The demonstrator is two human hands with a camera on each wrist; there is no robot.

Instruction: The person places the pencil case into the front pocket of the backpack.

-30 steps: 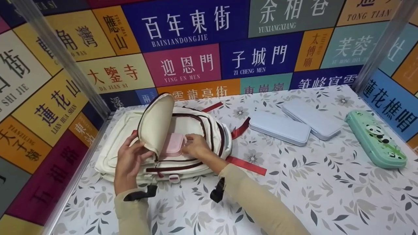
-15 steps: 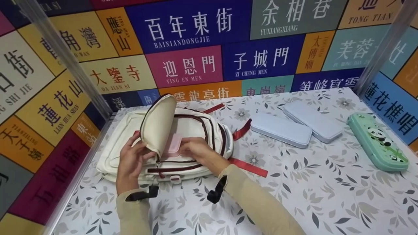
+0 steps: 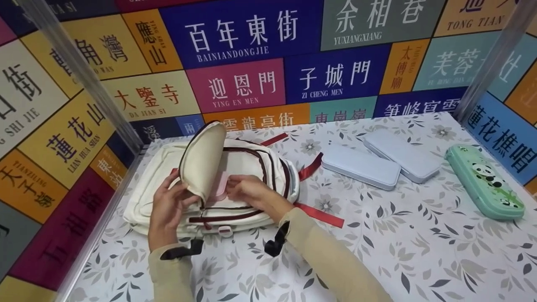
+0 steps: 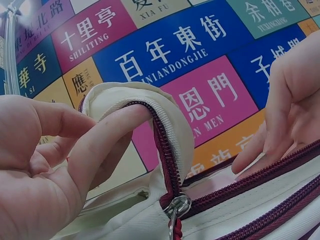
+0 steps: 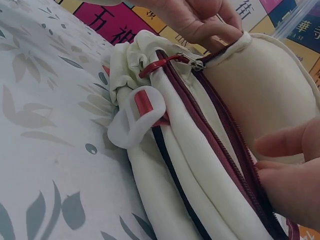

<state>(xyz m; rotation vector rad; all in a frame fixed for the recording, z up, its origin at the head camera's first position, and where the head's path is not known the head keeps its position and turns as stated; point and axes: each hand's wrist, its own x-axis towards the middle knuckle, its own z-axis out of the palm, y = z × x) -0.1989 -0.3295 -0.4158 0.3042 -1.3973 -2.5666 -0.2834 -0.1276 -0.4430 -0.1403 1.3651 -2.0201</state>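
A white backpack with maroon zips lies on the floral table. My left hand pinches the front pocket flap and holds it up. The left wrist view shows its fingers curled round the flap's zip edge. My right hand grips the end of a pink case that is mostly inside the pocket. In the right wrist view the left hand holds the flap by the zip pull, and the case is hidden.
Two pale blue cases and a green panda case lie to the right. A red strap trails from the bag. Colourful sign walls and metal posts enclose the table on three sides.
The pink case has slid further left under the raised flap, so less of it shows. My right hand followed it in. The left hand kept the flap up.
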